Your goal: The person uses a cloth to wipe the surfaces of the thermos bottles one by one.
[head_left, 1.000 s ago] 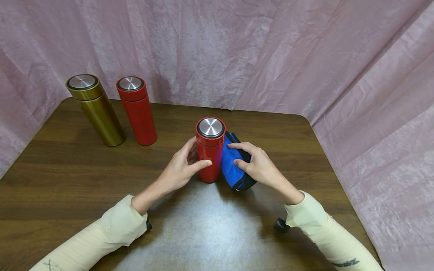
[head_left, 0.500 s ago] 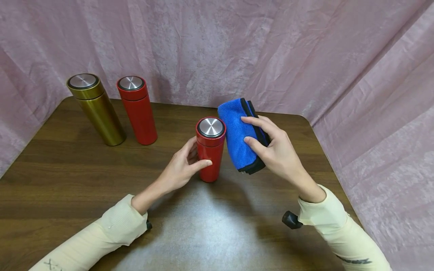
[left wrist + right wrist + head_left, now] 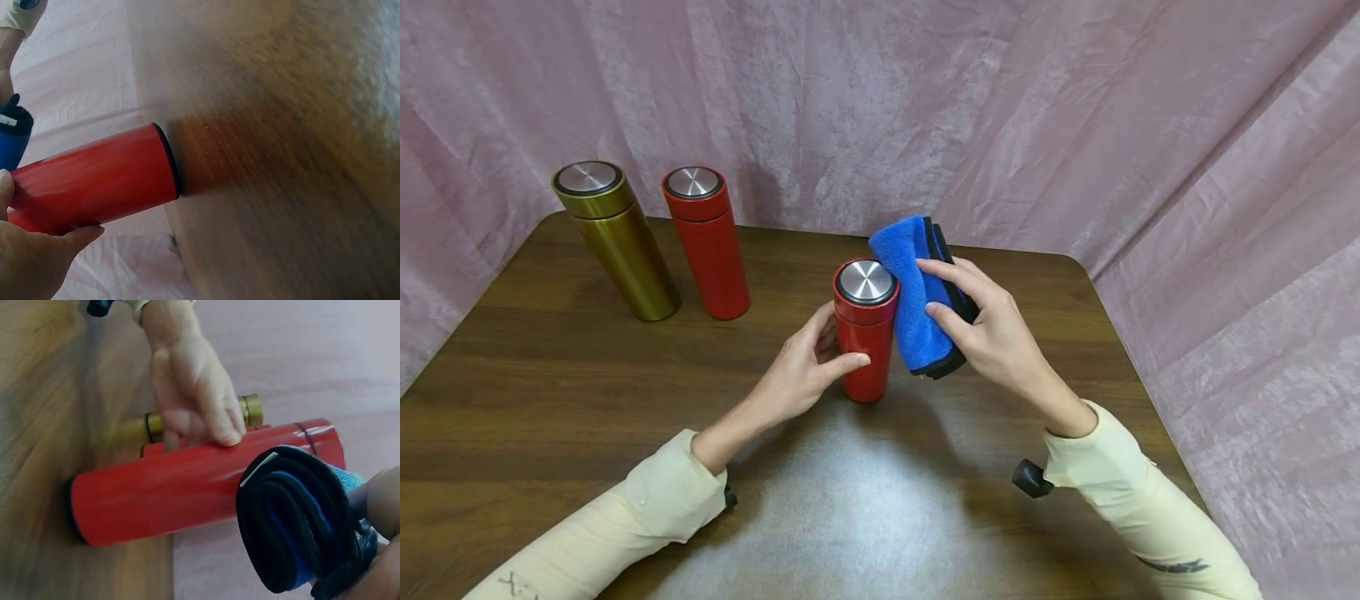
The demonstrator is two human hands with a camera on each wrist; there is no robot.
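My left hand (image 3: pixel 801 371) grips a red thermos flask (image 3: pixel 867 358) around its side, thumb across the front. The flask stands upright with its steel-topped lid on; in the left wrist view its black-rimmed base (image 3: pixel 167 159) is seen at the wood surface. To its right, my right hand (image 3: pixel 1000 333) pinches a folded blue cloth (image 3: pixel 917 317) with black edging. The cloth is raised off the table, against or very close to the flask's right side near the lid. From the right wrist, the folded black layers of the cloth (image 3: pixel 294 519) show beside the flask (image 3: pixel 162 494).
A gold thermos (image 3: pixel 625 258) and another red thermos (image 3: pixel 711 258) stand upright at the back left of the wooden table (image 3: pixel 587 433). Pink curtains (image 3: pixel 865 117) hang behind the table and along its right side.
My right hand has lifted the blue cloth off the table, then brought it left toward the flask's upper side. The left hand has kept its hold on the flask.
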